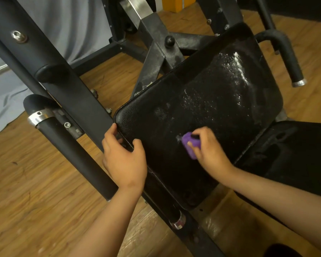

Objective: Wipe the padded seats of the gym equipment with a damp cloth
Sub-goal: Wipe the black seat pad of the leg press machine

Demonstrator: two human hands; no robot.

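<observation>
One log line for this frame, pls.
step: wipe | right hand: grips purple cloth, pressed on black seat pad | left hand: grips pad edge | surface: wet droplets at far end

Left hand (124, 160) fingers curled round seat (202, 108) edge; right hand (209, 151) fingers pinching cloth (190, 146); forearms outstretched

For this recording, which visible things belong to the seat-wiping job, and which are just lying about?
Job:
- purple cloth, held by the right hand
- wet black padded seat under the cloth
- left hand gripping the seat's edge

Just there:
- second black pad, untouched for now
- curved handle
- padded bar
- grey fabric
- wooden floor
</observation>
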